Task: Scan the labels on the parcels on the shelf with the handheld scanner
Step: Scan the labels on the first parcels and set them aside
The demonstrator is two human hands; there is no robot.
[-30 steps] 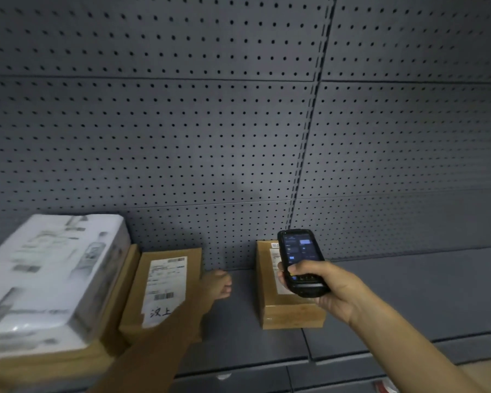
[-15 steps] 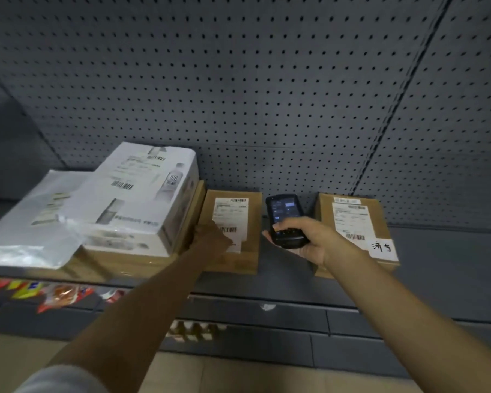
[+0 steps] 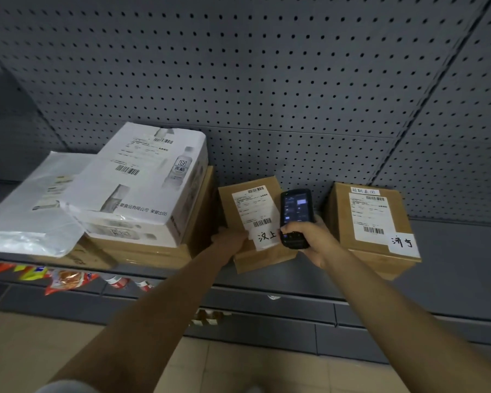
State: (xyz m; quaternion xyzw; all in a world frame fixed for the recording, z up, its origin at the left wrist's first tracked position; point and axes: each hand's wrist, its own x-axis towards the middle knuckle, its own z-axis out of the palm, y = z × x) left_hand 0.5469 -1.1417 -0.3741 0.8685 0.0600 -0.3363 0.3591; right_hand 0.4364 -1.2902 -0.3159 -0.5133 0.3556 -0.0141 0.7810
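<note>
The right hand (image 3: 315,241) is gripping the handheld scanner (image 3: 295,214) over the middle parcel (image 3: 255,222) on the shelf (image 3: 451,251), while the left hand (image 3: 228,239) is grasping that parcel's near-left edge.

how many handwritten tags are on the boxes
2. One on the middle box, at its label's lower end, partly behind the scanner. One on the right box, near corner. The left stack shows none; others may be hidden.
</note>
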